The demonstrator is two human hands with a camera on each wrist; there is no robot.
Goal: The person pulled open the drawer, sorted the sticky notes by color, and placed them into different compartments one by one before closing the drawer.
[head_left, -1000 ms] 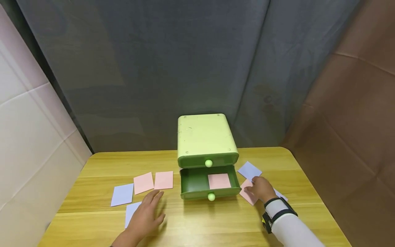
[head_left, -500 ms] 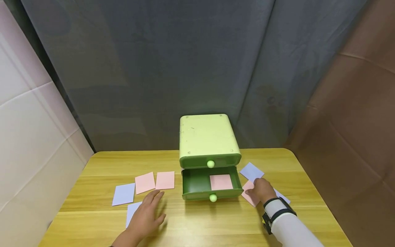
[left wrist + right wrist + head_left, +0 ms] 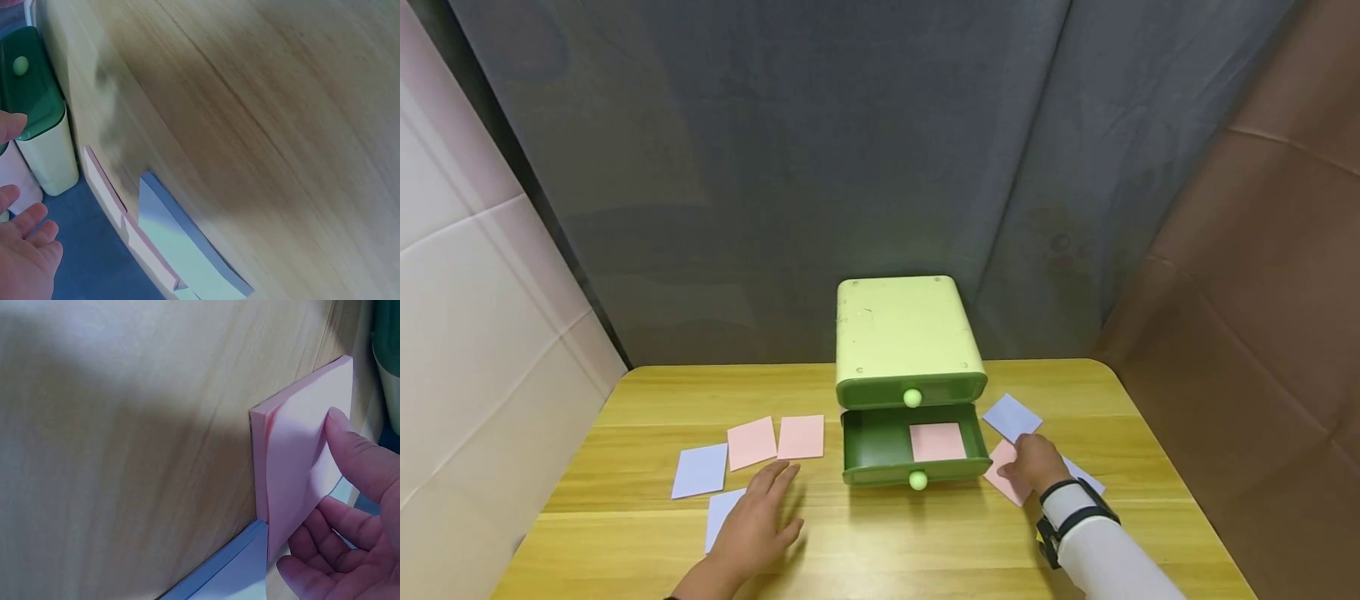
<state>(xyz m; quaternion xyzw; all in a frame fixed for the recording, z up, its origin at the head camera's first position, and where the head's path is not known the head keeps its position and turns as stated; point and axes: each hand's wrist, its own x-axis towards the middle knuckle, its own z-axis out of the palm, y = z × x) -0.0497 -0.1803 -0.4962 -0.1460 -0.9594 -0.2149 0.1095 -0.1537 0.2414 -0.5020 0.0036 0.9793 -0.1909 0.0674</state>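
Note:
My right hand point(image 3: 1037, 464) is at a pink sticky note pad point(image 3: 1002, 477) right of the cabinet. In the right wrist view its thumb lies on the pad's face and its other fingers curl at the pad's edge, pinching the top sheet point(image 3: 300, 450), which bows away from the stack. A blue pad point(image 3: 1011, 417) sits behind the pink one, and another blue pad point(image 3: 1082, 475) is partly hidden by the hand. My left hand point(image 3: 756, 525), fingers loosely extended and holding nothing, is over the table's left side, overlapping a blue sticky note pad point(image 3: 721, 517).
A light green cabinet point(image 3: 906, 325) stands at the table's back. Its lower drawer point(image 3: 872, 442) is pulled out, with a pink note point(image 3: 937, 442) inside. To its left lie two pink pads point(image 3: 801, 437) and a blue pad point(image 3: 700, 472). A grey curtain point(image 3: 850, 167) hangs behind.
The head view has shifted slightly. My right thumb and fingers have moved a little at the pink pad; my left hand stays in place.

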